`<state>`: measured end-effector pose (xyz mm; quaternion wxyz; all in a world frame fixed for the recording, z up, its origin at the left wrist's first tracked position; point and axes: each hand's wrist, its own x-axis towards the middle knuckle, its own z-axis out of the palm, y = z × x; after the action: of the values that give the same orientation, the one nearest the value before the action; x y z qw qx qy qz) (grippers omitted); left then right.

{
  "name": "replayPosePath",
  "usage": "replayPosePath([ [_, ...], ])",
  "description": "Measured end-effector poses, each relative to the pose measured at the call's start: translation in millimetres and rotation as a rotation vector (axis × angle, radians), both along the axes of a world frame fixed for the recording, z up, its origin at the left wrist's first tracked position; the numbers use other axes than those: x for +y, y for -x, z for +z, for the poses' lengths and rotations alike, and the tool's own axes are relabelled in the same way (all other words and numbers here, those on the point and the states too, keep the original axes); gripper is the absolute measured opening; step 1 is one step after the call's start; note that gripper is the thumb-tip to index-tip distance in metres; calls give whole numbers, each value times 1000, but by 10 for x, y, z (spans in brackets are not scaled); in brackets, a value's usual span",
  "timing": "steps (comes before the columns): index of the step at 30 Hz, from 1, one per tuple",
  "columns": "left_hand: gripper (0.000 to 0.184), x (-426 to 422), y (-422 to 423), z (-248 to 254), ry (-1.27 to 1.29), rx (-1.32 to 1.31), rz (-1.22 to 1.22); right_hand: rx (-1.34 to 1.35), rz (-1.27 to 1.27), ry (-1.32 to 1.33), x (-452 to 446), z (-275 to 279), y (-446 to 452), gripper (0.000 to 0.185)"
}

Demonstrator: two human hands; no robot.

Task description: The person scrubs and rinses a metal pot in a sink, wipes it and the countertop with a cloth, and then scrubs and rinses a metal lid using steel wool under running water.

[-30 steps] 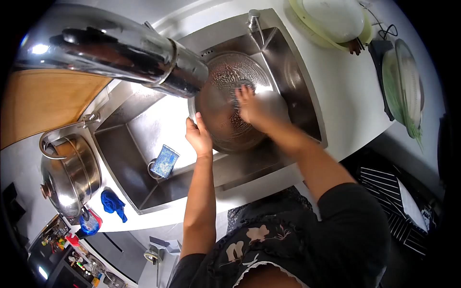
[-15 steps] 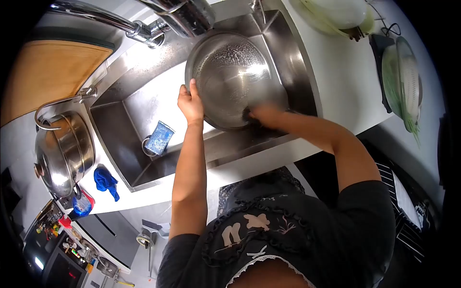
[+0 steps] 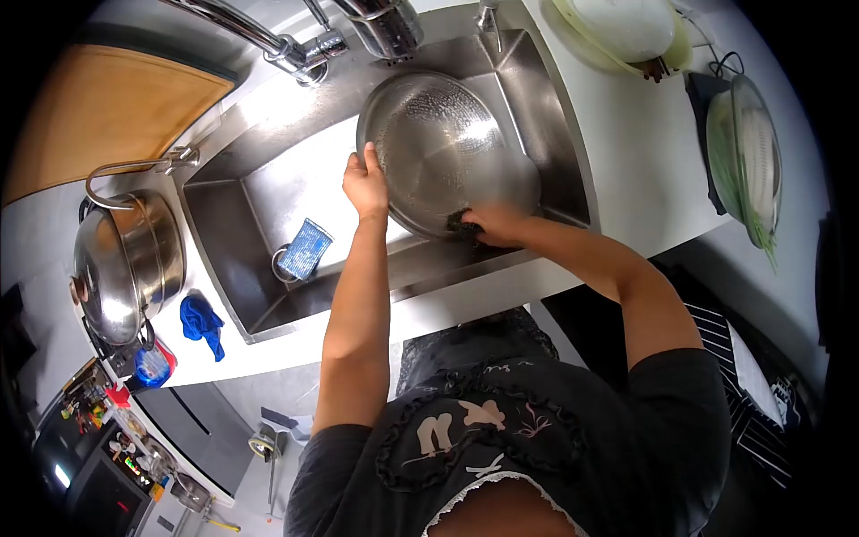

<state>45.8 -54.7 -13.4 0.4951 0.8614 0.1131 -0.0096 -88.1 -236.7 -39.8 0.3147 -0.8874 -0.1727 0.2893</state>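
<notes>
A round metal pan with suds on its inner surface stands tilted in the right part of the steel sink. My left hand grips its left rim, with the thumb over the edge. At the pan's lower right rim, my right hand is closed on a dark scrubber pressed against the metal. A blurred patch covers part of the view just above that hand. In the sink's left part lies a blue striped sponge, beside the drain ring.
Above the sink is a chrome faucet. A lidded steel pot and a blue cloth sit on the left counter. To the right are a green bowl and a glass lid. A wooden board leans at upper left.
My right hand has moved from the middle of the pan to its lower right rim. The view has shifted, and the large faucet spout no longer overlaps the pan.
</notes>
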Motion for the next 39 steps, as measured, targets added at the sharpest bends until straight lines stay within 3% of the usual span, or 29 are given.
replayPosePath([
  [1,37,-15,3,26,-4,-7,8,39,30,35,-44,119,-53,28],
  [4,38,-1,-13,-18,-21,-26,5,178,-219,-55,507,417,-269,28],
  [7,38,3,-5,-12,8,0,3,-3,-420,-145,767,366,-363,25],
  [10,39,51,-20,-16,-7,13,-11,76,-110,7,351,293,-105,33],
  [11,38,41,-44,-30,-16,10,-20,-99,-131,-13,197,55,50,33],
  [13,38,7,-47,-12,34,-8,-17,-46,-69,-8,199,115,-45,26],
  [17,39,48,17,-90,55,-13,-9,6,-476,-156,867,386,-481,26],
  [20,47,251,-90,-228,115,105,-152,43,-538,-179,946,464,-614,30],
  [23,56,294,-91,110,301,532,-117,45,-584,-157,937,488,-557,35],
  [24,61,368,-73,7,259,548,-181,51,-589,-137,939,475,-566,37],
  [28,56,486,6,-96,341,328,-318,25,-728,-73,994,482,-801,43],
  [31,49,390,71,59,602,515,-209,30,-859,-167,951,344,-1202,47],
  [35,12,317,208,-134,765,341,-315,98,-1063,-330,899,-61,-1387,52],
  [37,40,206,319,18,816,206,-360,309,-1157,-438,833,61,-1240,51],
  [39,42,131,373,113,542,193,-328,482,-1233,-570,787,293,-1088,50],
])
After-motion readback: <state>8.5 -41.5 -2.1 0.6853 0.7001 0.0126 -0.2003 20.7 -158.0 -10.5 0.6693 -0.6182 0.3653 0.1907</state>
